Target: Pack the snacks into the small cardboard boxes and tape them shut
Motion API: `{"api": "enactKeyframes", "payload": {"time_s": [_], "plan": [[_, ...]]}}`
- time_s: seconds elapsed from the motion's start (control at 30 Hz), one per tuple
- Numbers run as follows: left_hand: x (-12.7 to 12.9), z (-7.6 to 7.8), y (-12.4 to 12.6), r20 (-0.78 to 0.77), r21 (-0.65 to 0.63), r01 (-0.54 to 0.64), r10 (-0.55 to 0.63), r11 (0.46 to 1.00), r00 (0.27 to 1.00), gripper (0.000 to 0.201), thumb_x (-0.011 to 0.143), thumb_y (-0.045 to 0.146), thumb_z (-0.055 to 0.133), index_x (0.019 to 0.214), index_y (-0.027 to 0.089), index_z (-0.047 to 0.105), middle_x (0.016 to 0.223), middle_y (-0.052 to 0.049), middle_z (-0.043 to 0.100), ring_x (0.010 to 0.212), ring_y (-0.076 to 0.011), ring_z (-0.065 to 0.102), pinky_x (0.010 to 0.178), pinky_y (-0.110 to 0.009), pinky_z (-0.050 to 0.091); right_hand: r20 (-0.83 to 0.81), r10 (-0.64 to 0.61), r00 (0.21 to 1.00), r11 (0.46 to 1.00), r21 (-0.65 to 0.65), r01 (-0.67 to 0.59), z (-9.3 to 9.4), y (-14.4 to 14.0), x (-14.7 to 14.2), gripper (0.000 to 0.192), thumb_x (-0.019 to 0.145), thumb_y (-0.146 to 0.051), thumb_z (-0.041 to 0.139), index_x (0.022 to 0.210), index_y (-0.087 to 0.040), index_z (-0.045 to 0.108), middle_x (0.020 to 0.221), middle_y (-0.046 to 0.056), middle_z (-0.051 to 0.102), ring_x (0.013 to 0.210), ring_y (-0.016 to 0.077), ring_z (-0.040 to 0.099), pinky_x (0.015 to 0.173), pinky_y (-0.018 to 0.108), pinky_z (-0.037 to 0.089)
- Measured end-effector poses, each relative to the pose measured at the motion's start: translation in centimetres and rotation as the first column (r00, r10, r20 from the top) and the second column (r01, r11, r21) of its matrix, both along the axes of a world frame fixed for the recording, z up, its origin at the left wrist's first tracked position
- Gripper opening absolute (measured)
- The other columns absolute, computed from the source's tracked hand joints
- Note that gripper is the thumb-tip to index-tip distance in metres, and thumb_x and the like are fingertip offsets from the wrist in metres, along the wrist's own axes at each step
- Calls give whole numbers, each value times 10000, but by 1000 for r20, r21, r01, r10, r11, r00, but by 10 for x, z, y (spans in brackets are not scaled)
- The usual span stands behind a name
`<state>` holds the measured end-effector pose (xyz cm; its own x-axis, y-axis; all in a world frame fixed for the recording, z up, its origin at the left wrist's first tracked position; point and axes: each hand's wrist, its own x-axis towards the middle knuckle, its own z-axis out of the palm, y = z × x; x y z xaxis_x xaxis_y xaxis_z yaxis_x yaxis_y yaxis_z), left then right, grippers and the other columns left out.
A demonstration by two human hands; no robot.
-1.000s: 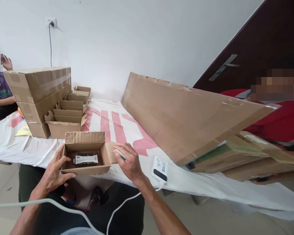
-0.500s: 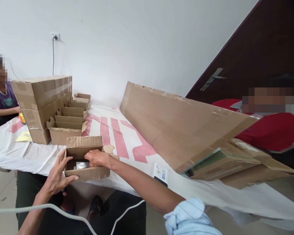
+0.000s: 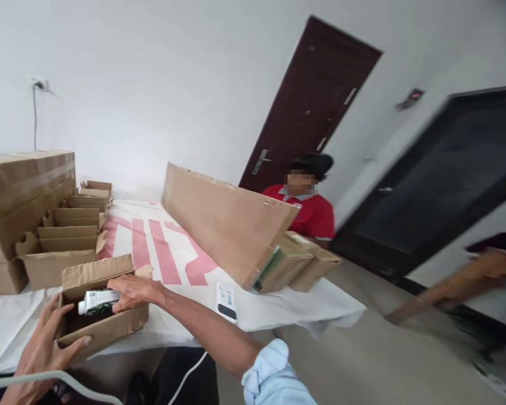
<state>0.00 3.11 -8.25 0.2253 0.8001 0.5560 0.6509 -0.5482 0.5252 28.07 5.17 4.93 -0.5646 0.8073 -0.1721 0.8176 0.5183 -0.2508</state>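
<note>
A small open cardboard box (image 3: 113, 328) sits at the table's near edge, its back flap raised. My left hand (image 3: 46, 343) grips the box's left end, thumb along the front wall and fingers at the side. In my right hand (image 3: 137, 292) is a squeeze tube (image 3: 100, 301), white with a dark green pattern and a white cap, its cap end toward the left. The tube is at the box's opening, and my fingers cover its right end. The inside of the box is dark, so its contents are not clear.
Several open cardboard boxes (image 3: 63, 260) stand in a row beside stacked taped cartons (image 3: 53, 171) on the left. A long tilted carton (image 3: 223, 225) lies right of centre, near a white device (image 3: 226, 301). A person in red (image 3: 316, 216) sits beyond. A white cable (image 3: 46, 377) crosses the foreground.
The view has swung right. My right hand has lifted, and the tube now shows in it at the box's opening. My left hand still grips the box, which is now angled.
</note>
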Motion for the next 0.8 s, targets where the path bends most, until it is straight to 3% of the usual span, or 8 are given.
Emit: {"api": "enactKeyframes", "payload": {"time_s": [0.07, 0.13, 0.27, 0.37, 0.43, 0.53, 0.63, 0.8], "plan": [[-4, -5, 13, -1, 18, -19, 20, 1000, 1000, 674, 808, 707, 720, 1280, 226, 706, 1684, -175, 468, 1528, -468, 498, 1220, -616, 494, -227, -95, 969, 994, 23, 102, 9, -7, 14, 437, 806, -375, 820, 1181, -183, 703, 1077, 63, 769, 961, 247, 713, 709, 289, 488], [-8, -4, 21, -12, 15, -43, 43, 999, 999, 675, 798, 697, 727, 1275, 219, 705, 1686, -181, 461, 1521, -476, 503, 1223, -627, 486, -481, -182, 858, 983, -53, 178, 12, -16, 25, 467, 778, -376, 828, 1190, -203, 691, 1008, 15, 735, 876, 206, 679, 704, 280, 481], [-11, 15, 12, -111, -44, -98, 93, 994, 989, 708, 805, 677, 707, 1336, 208, 700, 1667, -206, 494, 1504, -486, 521, 1175, -635, 517, -864, -274, 421, 960, -275, 59, -5, -30, 31, 406, 765, -429, 833, 1065, -196, 690, 940, -14, 695, 835, 167, 650, 751, 285, 510], [-8, 40, -7, -242, -35, -201, 187, 979, 952, 718, 882, 648, 629, 1460, 223, 643, 1683, -218, 488, 1530, -483, 487, 1143, -674, 504, -931, -337, 140, 937, -346, -44, -25, -38, 26, 449, 750, -493, 863, 1033, -188, 693, 939, -1, 700, 850, 173, 660, 780, 303, 529], [-3, 57, -18, -297, 27, -223, 221, 974, 929, 683, 907, 628, 618, 1460, 228, 647, 1681, -223, 495, 1527, -466, 495, 1164, -672, 474, -930, -368, 25, 925, -368, -93, -34, -42, 21, 468, 758, -507, 869, 1056, -187, 703, 937, 7, 710, 851, 172, 662, 787, 302, 530], [7, 79, -20, -270, 127, -163, 192, 978, 944, 633, 914, 649, 614, 1353, 202, 710, 1592, -231, 597, 1461, -441, 577, 1173, -632, 486, -925, -376, -58, 924, -369, -103, -38, -46, 16, 428, 770, -487, 871, 1028, -180, 722, 923, 12, 722, 823, 156, 653, 789, 287, 521], [24, 96, -9, -140, 157, -54, 76, 986, 987, 639, 927, 697, 589, 1292, 196, 744, 1415, -198, 741, 1312, -400, 703, 1128, -553, 562, -916, -390, -95, 920, -382, -86, -34, -45, 9, 430, 746, -492, 879, 1004, -178, 739, 898, 10, 730, 799, 160, 653, 799, 304, 527], [57, 111, 22, 138, -56, 189, -180, 980, 974, 662, 877, 784, 634, 1242, 257, 799, 1211, -94, 852, 1129, -352, 808, 915, -402, 697, -915, -398, -70, 917, -398, -15, -30, -32, -9, 477, 694, -544, 911, 991, -198, 772, 916, -11, 726, 907, 195, 648, 903, 342, 514]]}}
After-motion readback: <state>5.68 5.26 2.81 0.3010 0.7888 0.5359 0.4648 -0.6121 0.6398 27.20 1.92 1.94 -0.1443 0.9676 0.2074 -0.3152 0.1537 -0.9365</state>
